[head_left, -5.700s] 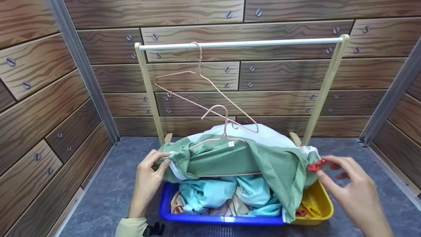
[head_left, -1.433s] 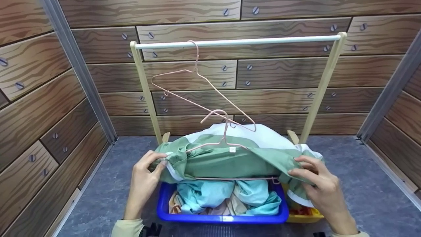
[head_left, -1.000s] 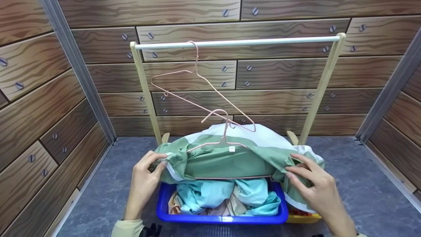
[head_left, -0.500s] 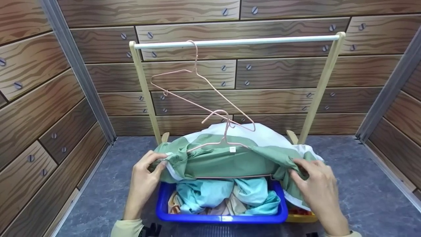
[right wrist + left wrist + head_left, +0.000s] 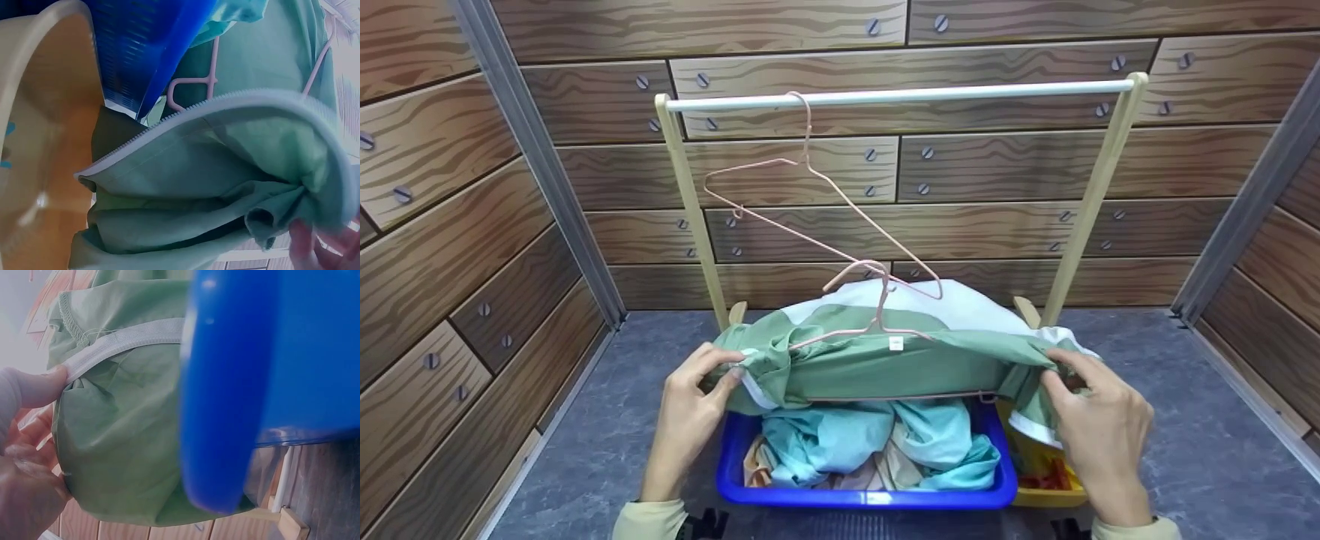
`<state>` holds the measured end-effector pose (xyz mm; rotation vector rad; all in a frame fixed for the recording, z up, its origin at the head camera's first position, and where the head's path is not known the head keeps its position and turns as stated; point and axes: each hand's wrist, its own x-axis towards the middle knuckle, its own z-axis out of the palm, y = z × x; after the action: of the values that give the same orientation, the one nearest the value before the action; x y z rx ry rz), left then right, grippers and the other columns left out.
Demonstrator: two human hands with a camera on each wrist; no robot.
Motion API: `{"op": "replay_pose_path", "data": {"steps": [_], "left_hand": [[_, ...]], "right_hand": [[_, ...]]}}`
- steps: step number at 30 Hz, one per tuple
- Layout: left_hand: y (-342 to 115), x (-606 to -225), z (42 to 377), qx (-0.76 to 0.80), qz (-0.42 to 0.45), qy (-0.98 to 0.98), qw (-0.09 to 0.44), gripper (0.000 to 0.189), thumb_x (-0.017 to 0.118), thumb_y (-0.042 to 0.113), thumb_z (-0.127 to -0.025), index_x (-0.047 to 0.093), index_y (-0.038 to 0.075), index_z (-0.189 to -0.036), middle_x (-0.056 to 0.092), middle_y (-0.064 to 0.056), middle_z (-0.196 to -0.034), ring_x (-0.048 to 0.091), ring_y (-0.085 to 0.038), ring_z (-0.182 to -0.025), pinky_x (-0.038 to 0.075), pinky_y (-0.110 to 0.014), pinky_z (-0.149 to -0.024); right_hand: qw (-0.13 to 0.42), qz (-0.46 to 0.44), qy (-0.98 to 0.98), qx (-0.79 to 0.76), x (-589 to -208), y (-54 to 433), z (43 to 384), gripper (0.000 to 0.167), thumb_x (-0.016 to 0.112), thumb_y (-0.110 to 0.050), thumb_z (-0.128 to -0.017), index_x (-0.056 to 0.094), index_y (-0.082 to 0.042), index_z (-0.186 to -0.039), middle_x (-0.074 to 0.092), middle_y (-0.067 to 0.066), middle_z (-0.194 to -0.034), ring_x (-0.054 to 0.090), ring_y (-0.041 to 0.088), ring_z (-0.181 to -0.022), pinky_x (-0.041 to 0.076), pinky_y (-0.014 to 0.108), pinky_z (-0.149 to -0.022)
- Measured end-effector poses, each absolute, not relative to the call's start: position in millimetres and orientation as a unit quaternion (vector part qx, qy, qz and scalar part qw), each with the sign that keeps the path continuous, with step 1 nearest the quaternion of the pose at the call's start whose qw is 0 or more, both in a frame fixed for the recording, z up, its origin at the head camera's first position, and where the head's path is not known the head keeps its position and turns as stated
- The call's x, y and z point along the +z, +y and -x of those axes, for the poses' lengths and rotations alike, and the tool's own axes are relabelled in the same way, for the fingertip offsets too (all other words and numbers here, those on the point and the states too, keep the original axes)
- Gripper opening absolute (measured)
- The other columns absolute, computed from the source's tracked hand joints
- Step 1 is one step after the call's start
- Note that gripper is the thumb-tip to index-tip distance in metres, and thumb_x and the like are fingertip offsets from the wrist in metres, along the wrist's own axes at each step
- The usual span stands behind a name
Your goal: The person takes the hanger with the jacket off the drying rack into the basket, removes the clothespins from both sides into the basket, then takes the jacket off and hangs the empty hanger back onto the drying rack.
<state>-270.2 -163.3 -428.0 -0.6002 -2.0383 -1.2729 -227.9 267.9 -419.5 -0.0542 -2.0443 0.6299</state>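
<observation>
A green and white zip-up jacket [image 5: 900, 373] lies spread over the back of a blue basket [image 5: 795, 496]. My left hand [image 5: 690, 401] pinches its left front edge, where a white zipper [image 5: 126, 342] runs past the thumb in the left wrist view. The right front edge is pinched by my right hand [image 5: 1102, 424], and that panel is drawn out to the right. A pink wire hanger [image 5: 881, 304] sits inside the jacket, its hook standing up above the collar label [image 5: 895, 343]. In the right wrist view the zipper edge [image 5: 247, 101] arches across the hanger's notched corner [image 5: 185, 84].
Turquoise and beige clothes [image 5: 840, 442] fill the blue basket. Beside it, a yellow basket [image 5: 1046, 497] holds red clips [image 5: 1050, 478], partly covered by the jacket. Behind stands a wooden rack with a white rail [image 5: 960, 94], where a bare pink hanger [image 5: 802, 161] hangs.
My right hand has let go of a red clip and now holds the jacket's right front. That panel, earlier hanging over the basket, is pulled right. The left hand keeps its grip.
</observation>
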Motion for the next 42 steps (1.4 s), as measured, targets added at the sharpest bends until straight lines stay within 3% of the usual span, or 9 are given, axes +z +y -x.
{"op": "replay_pose_path", "data": {"steps": [9, 16, 20, 26, 31, 36, 42], "left_hand": [[-158.6, -401.9, 251.0, -0.494, 0.256, -0.765, 0.324, 0.021, 0.068, -0.018, -0.08, 0.071, -0.001, -0.092, 0.062, -0.009, -0.084, 0.052, -0.017, -0.071, 0.043, -0.024, -0.063], [-159.2, -397.8, 247.6, -0.491, 0.253, -0.765, 0.333, 0.021, 0.067, -0.017, -0.082, 0.07, -0.001, -0.093, 0.062, -0.009, -0.086, 0.053, -0.018, -0.074, 0.043, -0.022, -0.065], [-160.5, -398.1, 247.3, -0.496, 0.248, -0.758, 0.343, 0.02, 0.067, -0.018, -0.082, 0.07, -0.002, -0.093, 0.063, -0.01, -0.087, 0.055, -0.019, -0.076, 0.043, -0.021, -0.067], [-160.9, -396.9, 246.6, -0.501, 0.244, -0.754, 0.348, 0.02, 0.067, -0.019, -0.081, 0.07, -0.004, -0.093, 0.062, -0.012, -0.086, 0.054, -0.018, -0.076, 0.043, -0.021, -0.067], [-159.9, -396.1, 246.8, -0.501, 0.248, -0.754, 0.343, 0.019, 0.067, -0.018, -0.081, 0.07, -0.003, -0.093, 0.063, -0.011, -0.087, 0.055, -0.017, -0.077, 0.043, -0.02, -0.069], [-159.5, -396.2, 246.3, -0.507, 0.257, -0.751, 0.335, 0.018, 0.067, -0.017, -0.081, 0.07, -0.003, -0.092, 0.063, -0.011, -0.086, 0.055, -0.018, -0.077, 0.043, -0.02, -0.07], [-159.1, -396.6, 246.6, -0.499, 0.255, -0.754, 0.342, 0.02, 0.067, -0.019, -0.08, 0.07, -0.003, -0.092, 0.062, -0.011, -0.085, 0.053, -0.018, -0.074, 0.042, -0.021, -0.065]], "right_hand": [[0.497, -0.02, -0.825, 0.268, -419.4, 276.0, 235.1, 0.024, 0.078, -0.004, -0.077, 0.079, -0.019, -0.096, 0.074, -0.002, -0.098, 0.069, 0.026, -0.076, 0.037, 0.023, -0.06], [0.463, -0.037, -0.84, 0.282, -416.0, 277.5, 239.6, 0.026, 0.078, 0.0, -0.078, 0.078, -0.017, -0.098, 0.073, -0.003, -0.096, 0.062, 0.015, -0.077, 0.038, 0.018, -0.066], [0.439, -0.05, -0.848, 0.293, -420.3, 273.8, 238.9, 0.033, 0.082, -0.003, -0.074, 0.076, -0.016, -0.104, 0.072, 0.002, -0.099, 0.056, 0.015, -0.084, 0.039, 0.028, -0.071], [0.415, -0.048, -0.864, 0.281, -428.0, 260.9, 239.1, 0.051, 0.091, -0.023, -0.069, 0.071, -0.018, -0.115, 0.068, 0.003, -0.117, 0.052, 0.025, -0.097, 0.041, 0.044, -0.077], [0.423, -0.028, -0.867, 0.262, -434.3, 251.9, 242.1, 0.065, 0.093, -0.03, -0.063, 0.067, -0.018, -0.122, 0.065, 0.006, -0.123, 0.052, 0.032, -0.096, 0.04, 0.049, -0.078], [0.417, 0.014, -0.876, 0.243, -441.4, 249.0, 245.1, 0.065, 0.093, -0.022, -0.062, 0.065, -0.015, -0.121, 0.065, 0.011, -0.119, 0.052, 0.038, -0.095, 0.036, 0.051, -0.074], [0.41, 0.037, -0.869, 0.274, -441.6, 255.6, 242.7, 0.045, 0.083, -0.004, -0.071, 0.07, -0.014, -0.114, 0.07, 0.011, -0.108, 0.061, 0.038, -0.09, 0.043, 0.055, -0.074]]}}
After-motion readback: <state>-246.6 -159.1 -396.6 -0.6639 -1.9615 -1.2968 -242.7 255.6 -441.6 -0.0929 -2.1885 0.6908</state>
